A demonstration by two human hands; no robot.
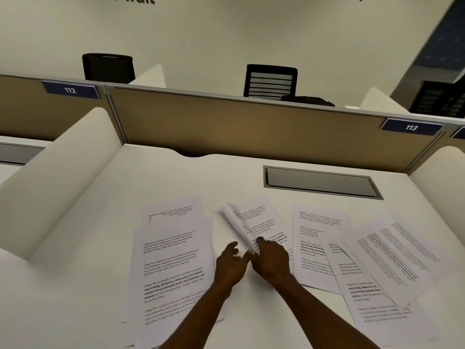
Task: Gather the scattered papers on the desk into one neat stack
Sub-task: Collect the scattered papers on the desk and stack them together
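Note:
Printed white papers lie scattered over the white desk [100, 210]. A loose pile of sheets [173, 260] lies at the left. In the middle a small bundle of sheets [261, 220] has its left edge curled up off the desk. My right hand [270, 260] pinches the near part of that curled edge. My left hand [230, 263] hovers just beside it with fingers spread, holding nothing. To the right, several overlapping sheets [319, 245] fan out, and the rightmost ones [392, 255] lie at an angle.
A grey cable hatch [319, 182] is set into the desk behind the papers. White curved dividers [57, 180] flank the desk on both sides. A tan partition [251, 127] with labels 112 and 113 closes the back. Black chairs stand beyond it.

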